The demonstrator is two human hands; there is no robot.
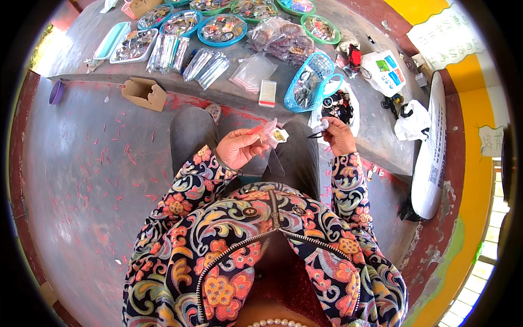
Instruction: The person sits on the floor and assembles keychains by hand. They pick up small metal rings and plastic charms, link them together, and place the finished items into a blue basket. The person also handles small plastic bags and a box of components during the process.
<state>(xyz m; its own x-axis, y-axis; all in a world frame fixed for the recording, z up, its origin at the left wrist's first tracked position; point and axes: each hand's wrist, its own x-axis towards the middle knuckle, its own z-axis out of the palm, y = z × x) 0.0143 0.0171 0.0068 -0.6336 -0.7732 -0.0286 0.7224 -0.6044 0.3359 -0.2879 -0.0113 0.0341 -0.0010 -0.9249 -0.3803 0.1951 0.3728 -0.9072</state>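
Note:
My left hand point(239, 148), above my lap, is closed in a pinch on a small clear plastic bag point(268, 131) with a pinkish tint. A small white card with a gold patch point(280, 135) shows at the bag's right end; whether it is inside the bag cannot be told. To the right, apart from the bag, my right hand point(340, 136) pinches a small black piece with a pale grey ornament point(320, 129), which looks like a hair accessory. Just beyond that hand, a white bag point(354, 115) lies spread under a heap of small dark pieces point(339, 104).
A blue plastic basket point(294, 90) stands on the raised ledge ahead, near a small white-and-red box point(267, 93) and clear bags point(253, 72). Round trays of packets point(222, 30) line the back. A cardboard box point(144, 94) sits front left; a long white sack point(433, 147) is at right.

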